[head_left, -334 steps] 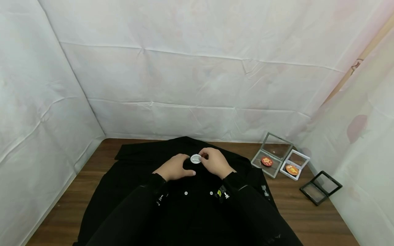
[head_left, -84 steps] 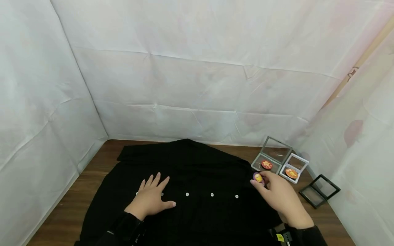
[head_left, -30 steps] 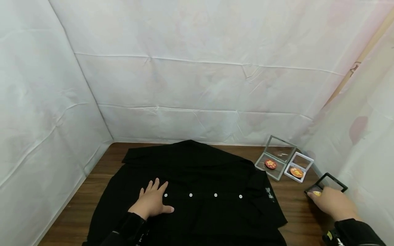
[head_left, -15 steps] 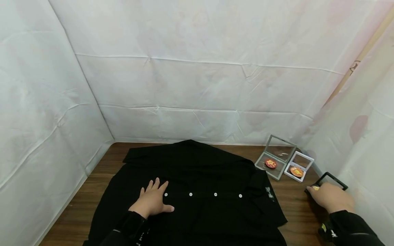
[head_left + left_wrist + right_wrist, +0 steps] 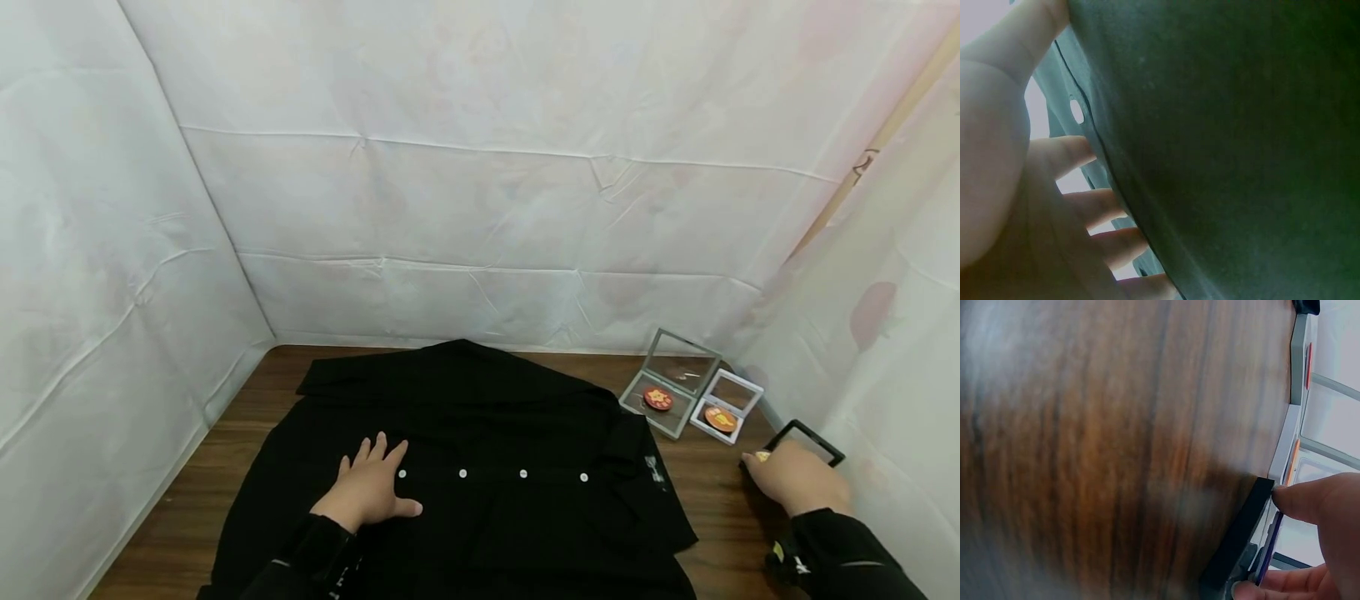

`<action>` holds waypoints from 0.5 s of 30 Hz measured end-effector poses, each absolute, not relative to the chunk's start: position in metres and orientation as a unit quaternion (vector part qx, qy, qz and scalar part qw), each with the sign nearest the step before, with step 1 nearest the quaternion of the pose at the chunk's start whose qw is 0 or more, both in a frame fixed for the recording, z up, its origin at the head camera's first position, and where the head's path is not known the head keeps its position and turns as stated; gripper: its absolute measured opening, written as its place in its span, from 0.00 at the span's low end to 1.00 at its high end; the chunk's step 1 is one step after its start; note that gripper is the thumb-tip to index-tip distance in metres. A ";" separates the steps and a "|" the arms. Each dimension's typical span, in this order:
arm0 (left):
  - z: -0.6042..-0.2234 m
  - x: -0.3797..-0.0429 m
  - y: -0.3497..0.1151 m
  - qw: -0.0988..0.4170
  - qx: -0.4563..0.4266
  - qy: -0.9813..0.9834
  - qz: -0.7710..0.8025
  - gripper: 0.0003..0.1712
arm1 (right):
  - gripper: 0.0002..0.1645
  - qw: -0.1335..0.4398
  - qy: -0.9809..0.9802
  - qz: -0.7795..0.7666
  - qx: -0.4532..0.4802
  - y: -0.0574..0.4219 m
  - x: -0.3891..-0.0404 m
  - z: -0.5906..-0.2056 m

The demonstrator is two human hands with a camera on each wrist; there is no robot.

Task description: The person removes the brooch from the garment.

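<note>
A black button-up shirt (image 5: 465, 417) lies spread on the wooden table. My left hand (image 5: 367, 487) rests on it with fingers spread, near the row of white buttons (image 5: 462, 473). At the far right, my right hand (image 5: 798, 479) pinches a round pin badge (image 5: 762, 456) between thumb and fingers. In the right wrist view, the badge's purple edge (image 5: 1269, 547) sits tilted at the low wall of a black case (image 5: 1238, 537). The raised lid (image 5: 821, 442) of that case shows behind the hand, which hides most of the badge and the case's base.
Left of the black case stand a grey open case (image 5: 678, 429) with a red badge (image 5: 658, 398) and a white open case (image 5: 737, 435) with an orange badge (image 5: 721, 419). Pale cloth walls (image 5: 480, 208) enclose the table's back and sides.
Both hands were at the badge over the shirt, its white back showing. The right hand then carried it rightward to the black case; the left settled flat on the shirt. Lately, only slight right-hand movement.
</note>
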State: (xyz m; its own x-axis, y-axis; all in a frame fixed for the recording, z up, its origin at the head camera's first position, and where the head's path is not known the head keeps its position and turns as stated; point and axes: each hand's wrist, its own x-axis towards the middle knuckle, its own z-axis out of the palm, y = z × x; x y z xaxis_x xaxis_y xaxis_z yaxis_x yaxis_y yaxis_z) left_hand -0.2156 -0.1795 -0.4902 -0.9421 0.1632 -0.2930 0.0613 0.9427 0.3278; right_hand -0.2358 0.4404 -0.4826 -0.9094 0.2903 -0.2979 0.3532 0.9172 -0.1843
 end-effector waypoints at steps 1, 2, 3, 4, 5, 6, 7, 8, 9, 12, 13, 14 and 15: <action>-0.490 -0.215 -0.179 0.160 0.058 0.972 0.159 0.62 | 0.53 0.132 0.969 -0.121 0.172 0.440 -0.236 -0.484; -0.490 -0.215 -0.179 0.160 0.058 0.972 0.160 0.62 | 0.55 0.132 0.967 -0.125 0.178 0.440 -0.235 -0.485; -0.490 -0.214 -0.179 0.160 0.058 0.972 0.160 0.62 | 0.55 0.131 0.966 -0.129 0.182 0.440 -0.235 -0.485; -0.490 -0.214 -0.179 0.159 0.059 0.972 0.160 0.62 | 0.56 0.131 0.965 -0.131 0.185 0.440 -0.234 -0.486; -0.489 -0.214 -0.179 0.159 0.059 0.972 0.159 0.61 | 0.56 0.131 0.964 -0.134 0.189 0.440 -0.233 -0.486; -0.489 -0.214 -0.179 0.160 0.059 0.972 0.159 0.61 | 0.57 0.132 0.963 -0.135 0.192 0.439 -0.233 -0.486; -0.489 -0.213 -0.179 0.160 0.059 0.972 0.159 0.61 | 0.57 0.134 0.962 -0.137 0.194 0.439 -0.232 -0.486; -0.489 -0.213 -0.179 0.160 0.059 0.972 0.159 0.61 | 0.57 0.137 0.962 -0.137 0.194 0.439 -0.232 -0.485; -0.488 -0.213 -0.179 0.160 0.059 0.972 0.159 0.61 | 0.58 0.138 0.961 -0.136 0.195 0.439 -0.232 -0.485; -0.487 -0.212 -0.179 0.162 0.058 0.972 0.161 0.61 | 0.58 0.146 0.962 -0.131 0.191 0.440 -0.232 -0.483; -0.487 -0.212 -0.179 0.162 0.059 0.972 0.162 0.61 | 0.58 0.148 0.962 -0.130 0.189 0.440 -0.232 -0.482; -0.486 -0.211 -0.179 0.162 0.059 0.972 0.162 0.61 | 0.58 0.151 0.962 -0.127 0.187 0.440 -0.231 -0.482; -0.486 -0.211 -0.178 0.161 0.060 0.972 0.162 0.61 | 0.57 0.153 0.963 -0.125 0.185 0.440 -0.231 -0.481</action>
State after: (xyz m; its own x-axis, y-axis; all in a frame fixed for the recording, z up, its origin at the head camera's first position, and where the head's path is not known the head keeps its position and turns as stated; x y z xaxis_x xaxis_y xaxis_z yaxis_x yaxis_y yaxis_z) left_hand -0.2112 -0.1784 -0.4859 -0.9408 0.1689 -0.2938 0.0644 0.9403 0.3343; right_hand -0.2307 0.4398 -0.4813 -0.8850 0.3174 -0.3407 0.3936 0.9008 -0.1834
